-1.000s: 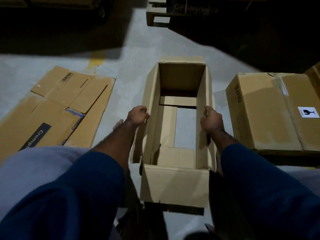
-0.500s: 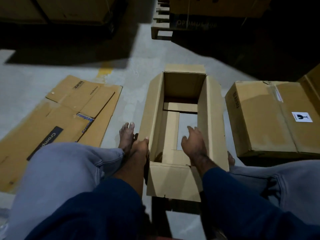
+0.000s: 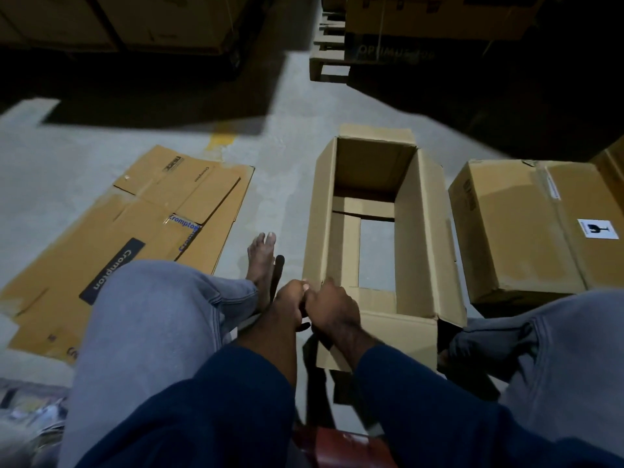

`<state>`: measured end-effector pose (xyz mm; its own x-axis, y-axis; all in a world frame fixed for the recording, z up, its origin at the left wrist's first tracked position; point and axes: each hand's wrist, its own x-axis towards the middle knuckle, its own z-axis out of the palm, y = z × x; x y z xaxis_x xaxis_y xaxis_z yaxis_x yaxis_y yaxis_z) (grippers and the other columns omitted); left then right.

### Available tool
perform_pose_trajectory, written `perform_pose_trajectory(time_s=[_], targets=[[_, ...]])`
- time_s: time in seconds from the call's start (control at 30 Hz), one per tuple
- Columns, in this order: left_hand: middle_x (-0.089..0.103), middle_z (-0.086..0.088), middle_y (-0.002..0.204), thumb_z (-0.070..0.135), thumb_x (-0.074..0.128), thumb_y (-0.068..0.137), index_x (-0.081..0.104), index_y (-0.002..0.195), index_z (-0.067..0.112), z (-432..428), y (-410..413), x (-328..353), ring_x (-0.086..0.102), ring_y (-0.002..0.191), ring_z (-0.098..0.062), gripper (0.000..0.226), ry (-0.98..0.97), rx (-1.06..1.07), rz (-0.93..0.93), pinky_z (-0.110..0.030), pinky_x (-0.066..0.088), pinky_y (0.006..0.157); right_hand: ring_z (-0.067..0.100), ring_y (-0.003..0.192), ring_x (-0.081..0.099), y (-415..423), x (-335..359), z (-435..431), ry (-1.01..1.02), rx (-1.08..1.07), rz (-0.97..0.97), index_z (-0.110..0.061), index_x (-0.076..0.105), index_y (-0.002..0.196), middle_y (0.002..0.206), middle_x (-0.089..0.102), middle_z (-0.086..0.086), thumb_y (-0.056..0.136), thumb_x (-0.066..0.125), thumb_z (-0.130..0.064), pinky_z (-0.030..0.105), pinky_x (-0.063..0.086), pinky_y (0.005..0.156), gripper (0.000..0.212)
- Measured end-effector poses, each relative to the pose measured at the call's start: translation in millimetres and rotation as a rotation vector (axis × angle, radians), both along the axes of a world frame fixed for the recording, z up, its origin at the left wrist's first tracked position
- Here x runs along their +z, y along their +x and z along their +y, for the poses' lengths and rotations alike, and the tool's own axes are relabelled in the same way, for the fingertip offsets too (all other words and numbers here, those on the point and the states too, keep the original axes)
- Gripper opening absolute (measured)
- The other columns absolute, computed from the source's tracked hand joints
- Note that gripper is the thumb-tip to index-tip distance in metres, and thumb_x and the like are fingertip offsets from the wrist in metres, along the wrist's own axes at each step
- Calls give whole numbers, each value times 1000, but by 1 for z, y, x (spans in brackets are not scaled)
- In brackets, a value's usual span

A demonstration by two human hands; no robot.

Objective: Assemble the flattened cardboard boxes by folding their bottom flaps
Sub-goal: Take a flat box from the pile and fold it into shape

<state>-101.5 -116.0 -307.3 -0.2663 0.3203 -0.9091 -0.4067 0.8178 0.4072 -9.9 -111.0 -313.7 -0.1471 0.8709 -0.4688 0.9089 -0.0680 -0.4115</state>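
Left hand and right hand both grip the near corner of the open brown cardboard box; flattened brown cartons on its left, closed brown carton on its right.

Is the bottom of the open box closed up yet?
Not fully. Inside the box, the flaps are folded in, but grey floor shows through a gap between them.
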Motion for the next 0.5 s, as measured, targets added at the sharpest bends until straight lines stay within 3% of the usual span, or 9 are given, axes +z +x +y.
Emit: perform_pose_trajectory(time_s=[0.07,0.2,0.3,0.4,0.5], targets=[[77,-7,99,33,57,89,74,99,18,1,5,-2,68,92,-26,25,41,-16,-38,-44,43,99,32,95,68,2,-1,5,43,-42,-72,-15,51,125,110,70,8,102,35,-59,43,54,88,52],[70,-5,94,56,46,100,76,108,22,6,16,2,64,95,-25,46,38,-60,-152,-40,40,82,23,78,66,19,1,18,117,-97,-171,-18,52,117,95,69,2,104,42,-49,41,58,80,36],[74,-9,102,58,51,98,68,109,17,11,26,4,66,103,-26,46,-7,-159,-104,-43,40,92,22,76,66,36,7,23,167,-95,-183,-18,54,111,87,65,0,104,43,-47,40,60,74,32],[64,-11,110,48,53,103,55,134,6,10,40,12,60,92,-25,52,-27,-162,-93,-37,42,80,21,77,64,54,14,25,202,-112,-165,-19,53,109,85,59,-1,104,44,-48,38,58,75,31],[52,-21,142,42,46,107,44,147,2,4,50,28,52,126,-35,56,-4,-110,-178,-37,35,86,20,79,63,78,19,26,254,-145,-120,-18,56,109,89,62,0,103,47,-47,38,58,77,31]])
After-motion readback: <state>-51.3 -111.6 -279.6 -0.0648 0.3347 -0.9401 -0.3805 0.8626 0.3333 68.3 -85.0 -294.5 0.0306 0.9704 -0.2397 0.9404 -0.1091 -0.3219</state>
